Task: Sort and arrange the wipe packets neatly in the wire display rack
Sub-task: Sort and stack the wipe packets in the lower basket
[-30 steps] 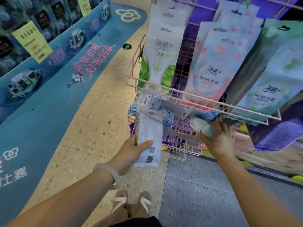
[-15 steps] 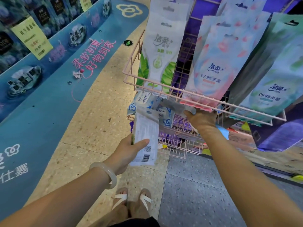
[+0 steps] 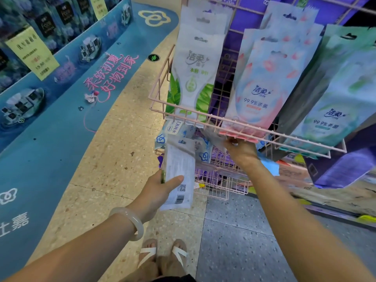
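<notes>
The upper tier of the wire rack [image 3: 240, 124] looks tidy, with tall packs hanging in rows. The lower basket [image 3: 215, 171] remains a jumble. Her left hand [image 3: 156, 192] grips one wipe packet [image 3: 179, 174]; her right hand [image 3: 241, 152] reaches beneath the rail, grip unclear.

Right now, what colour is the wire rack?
Pale pink; the rack shows best in the head view.

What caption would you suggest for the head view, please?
Left hand holds a wipe packet while right hand reaches under the pink wire rack.
</notes>
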The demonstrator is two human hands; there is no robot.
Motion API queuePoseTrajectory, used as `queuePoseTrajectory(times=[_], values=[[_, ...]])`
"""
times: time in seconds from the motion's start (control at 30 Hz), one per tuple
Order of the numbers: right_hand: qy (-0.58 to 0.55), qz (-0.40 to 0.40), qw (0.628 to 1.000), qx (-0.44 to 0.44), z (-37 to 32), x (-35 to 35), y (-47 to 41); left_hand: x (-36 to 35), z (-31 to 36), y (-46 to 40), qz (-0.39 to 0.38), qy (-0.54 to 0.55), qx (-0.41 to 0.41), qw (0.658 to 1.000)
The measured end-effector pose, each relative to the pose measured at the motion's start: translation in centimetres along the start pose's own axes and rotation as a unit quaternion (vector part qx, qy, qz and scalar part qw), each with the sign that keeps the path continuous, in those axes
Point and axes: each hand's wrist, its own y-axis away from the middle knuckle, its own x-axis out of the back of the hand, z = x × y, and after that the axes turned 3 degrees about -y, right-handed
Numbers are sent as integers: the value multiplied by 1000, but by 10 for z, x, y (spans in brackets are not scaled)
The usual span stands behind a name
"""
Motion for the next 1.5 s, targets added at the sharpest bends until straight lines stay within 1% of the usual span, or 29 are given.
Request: queuePoseTrajectory(times=[0.1, 0.2, 0.3, 0.4, 0.57, 0.73, 0.87, 0.93, 0.97, 1.03, 1.1, 1.2, 1.27, 1.33, 1.4, 1.5], values=[[-53, -12, 998, 38, 4, -3, 40, -4, 2, -3, 20, 13, 0, 1000], [-67, -13, 993, 95, 10, -17, 73, -10, 3, -5, 38, 24, -3, 999], [-115, -9, 991, 70, 12, -27, 87, -14, 0, -5, 36, 15, -11, 999], [-138, -7, 989, 49, 10, -30, 92, -14, -2, -5, 48, 11, -23, 999], [-138, 17, 989, 55, 13, -29, 97, -14, -3, -7, 64, 4, -32, 997], [-122, 12, 990, 63, 11, -29, 104, -16, -6, -4, 54, 9, -35, 998], [-73, 87, 992, 58, 9, -18, 103, -12, -5, -7, 48, 23, -21, 998], [-75, 99, 991, 41, 12, -12, 104, -12, -5, -10, 36, 35, -18, 999], [-102, 91, 990, 23, 13, -10, 106, -13, -5, -11, 29, 47, -14, 998], [-201, 58, 978, -18, 15, -11, 110, -13, -4, -12, 13, 88, 6, 996], [-296, 46, 953, -35, 21, -15, 115, -11, -1, -14, -21, 148, 40, 988], [-334, 49, 941, -10, 34, -14, 124, -7, 0, -15, -91, 216, 89, 968], [-350, 33, 936, -4, 43, -16, 130, -5, -4, -16, -110, 233, 108, 960], [-362, 26, 931, -27, 53, -22, 134, -6, -9, -18, -109, 233, 118, 959], [-398, 58, 913, -68, 60, -30, 133, -8, -14, -19, -106, 238, 125, 957], [-449, 145, 872, -128, 57, -42, 128, -10, -17, -23, -131, 248, 121, 952]])
